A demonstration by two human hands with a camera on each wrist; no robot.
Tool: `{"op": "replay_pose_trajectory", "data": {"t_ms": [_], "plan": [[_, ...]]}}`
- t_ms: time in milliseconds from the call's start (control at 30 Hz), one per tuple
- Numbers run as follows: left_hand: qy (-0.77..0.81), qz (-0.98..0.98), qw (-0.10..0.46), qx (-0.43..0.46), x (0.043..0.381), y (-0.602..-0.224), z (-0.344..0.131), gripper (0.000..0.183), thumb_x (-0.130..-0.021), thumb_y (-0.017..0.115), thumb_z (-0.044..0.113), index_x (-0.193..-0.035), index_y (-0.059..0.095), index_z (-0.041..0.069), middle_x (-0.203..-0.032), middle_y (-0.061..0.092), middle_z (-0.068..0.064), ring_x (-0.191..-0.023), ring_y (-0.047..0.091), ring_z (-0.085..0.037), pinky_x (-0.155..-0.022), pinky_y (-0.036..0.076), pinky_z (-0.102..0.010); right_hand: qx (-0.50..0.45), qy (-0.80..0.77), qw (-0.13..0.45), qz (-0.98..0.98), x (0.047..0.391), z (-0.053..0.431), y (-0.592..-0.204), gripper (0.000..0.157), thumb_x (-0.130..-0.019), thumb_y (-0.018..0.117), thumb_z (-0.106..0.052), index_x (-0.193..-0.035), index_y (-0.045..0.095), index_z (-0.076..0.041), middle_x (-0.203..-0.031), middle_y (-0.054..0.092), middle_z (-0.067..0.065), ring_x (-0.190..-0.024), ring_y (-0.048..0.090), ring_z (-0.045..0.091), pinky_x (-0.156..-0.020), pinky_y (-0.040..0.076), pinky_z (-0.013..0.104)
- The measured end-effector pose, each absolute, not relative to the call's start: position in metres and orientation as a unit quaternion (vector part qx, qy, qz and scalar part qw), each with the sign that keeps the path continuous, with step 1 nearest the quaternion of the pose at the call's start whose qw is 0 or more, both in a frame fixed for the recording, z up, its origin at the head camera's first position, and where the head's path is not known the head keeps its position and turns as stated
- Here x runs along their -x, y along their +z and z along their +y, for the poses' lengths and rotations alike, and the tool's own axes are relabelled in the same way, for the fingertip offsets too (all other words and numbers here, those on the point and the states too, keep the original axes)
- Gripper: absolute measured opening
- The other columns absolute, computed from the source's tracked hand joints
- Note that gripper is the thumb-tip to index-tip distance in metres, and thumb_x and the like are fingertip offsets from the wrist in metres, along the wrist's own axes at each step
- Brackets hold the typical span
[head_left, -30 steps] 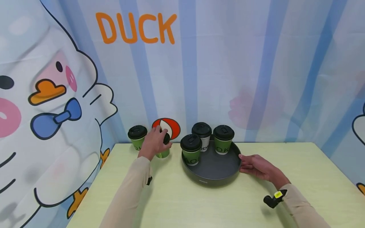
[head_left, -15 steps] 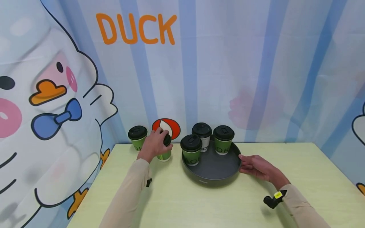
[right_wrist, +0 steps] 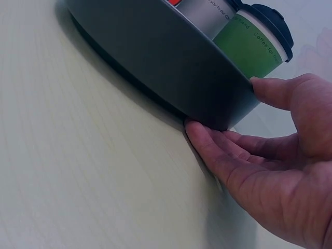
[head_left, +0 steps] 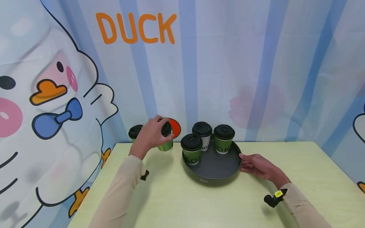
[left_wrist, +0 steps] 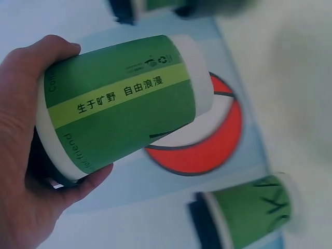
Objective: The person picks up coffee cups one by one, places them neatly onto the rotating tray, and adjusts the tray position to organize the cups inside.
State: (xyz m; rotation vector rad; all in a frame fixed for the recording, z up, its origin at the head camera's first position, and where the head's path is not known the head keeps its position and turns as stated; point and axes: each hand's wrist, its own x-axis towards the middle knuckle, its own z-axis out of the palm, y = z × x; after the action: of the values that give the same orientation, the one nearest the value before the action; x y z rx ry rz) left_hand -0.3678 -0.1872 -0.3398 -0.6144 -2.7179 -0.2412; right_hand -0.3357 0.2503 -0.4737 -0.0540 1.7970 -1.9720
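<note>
In the head view my left hand (head_left: 151,134) holds a green paper coffee cup (head_left: 166,146) by its black lid, raised above the table. The left wrist view shows thumb and fingers curled round the lid end of this cup (left_wrist: 119,98). My right hand (head_left: 258,166) grips the right side of a dark grey round pan (head_left: 220,169). Its thumb rests at the rim and its fingers (right_wrist: 199,135) reach under the bottom edge. Standing in the pan are a green cup (head_left: 191,155) at the left, a white cup (head_left: 205,144) behind, and another green cup (head_left: 223,146) at the right.
Another lidded green cup (head_left: 134,131) stands at the table's back left, partly hidden by my left hand. The pale yellow table (head_left: 188,205) ends at a printed duck curtain (head_left: 216,69) behind the pan.
My left hand has lifted the green cup up from the table, first shifting it slightly right. The right hand and the pan have stayed in place.
</note>
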Motion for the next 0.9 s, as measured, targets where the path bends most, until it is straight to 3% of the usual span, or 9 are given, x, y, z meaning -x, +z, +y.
{"op": "replay_pose_trajectory", "data": {"t_ms": [267,467,700,900], "plan": [[-0.093,-0.926,0.224,0.289,0.337,-0.304,-0.167,0.06,-0.083,0.063,0.054,-0.132,0.054,0.021,-0.126,0.048,-0.006,-0.099,0.052,-0.024,-0.073,0.053,-0.039,0.015,-0.717,0.23,0.657,0.335,0.25,-0.472,0.056,-0.098,0.056,-0.027,-0.13,0.039,0.016,-0.109,0.056,0.019,-0.097,0.064,0.022,-0.094,0.049,0.039],[-0.077,-0.897,0.239,0.364,0.311,-0.289,-0.138,0.057,-0.084,0.063,0.051,-0.131,0.054,0.019,-0.128,0.048,-0.005,-0.108,0.051,-0.025,-0.081,0.052,-0.039,0.012,-0.717,0.229,0.659,0.334,0.251,-0.47,0.057,-0.098,0.056,-0.027,-0.131,0.038,0.016,-0.111,0.056,0.02,-0.098,0.064,0.023,-0.094,0.049,0.039],[-0.037,-0.866,0.242,0.436,0.296,-0.302,-0.095,0.058,-0.085,0.058,0.055,-0.131,0.054,0.021,-0.128,0.049,-0.002,-0.107,0.048,-0.02,-0.073,0.052,-0.029,0.023,-0.72,0.233,0.654,0.334,0.251,-0.471,0.053,-0.099,0.055,-0.026,-0.129,0.041,0.015,-0.109,0.058,0.018,-0.099,0.064,0.023,-0.094,0.049,0.039],[0.0,-0.86,0.204,0.468,0.296,-0.325,-0.069,0.06,-0.087,0.054,0.058,-0.134,0.051,0.022,-0.129,0.047,-0.001,-0.112,0.046,-0.02,-0.082,0.051,-0.03,0.021,-0.722,0.229,0.653,0.332,0.25,-0.472,0.058,-0.098,0.056,-0.027,-0.131,0.038,0.017,-0.109,0.058,0.019,-0.098,0.064,0.023,-0.093,0.05,0.038]]}}
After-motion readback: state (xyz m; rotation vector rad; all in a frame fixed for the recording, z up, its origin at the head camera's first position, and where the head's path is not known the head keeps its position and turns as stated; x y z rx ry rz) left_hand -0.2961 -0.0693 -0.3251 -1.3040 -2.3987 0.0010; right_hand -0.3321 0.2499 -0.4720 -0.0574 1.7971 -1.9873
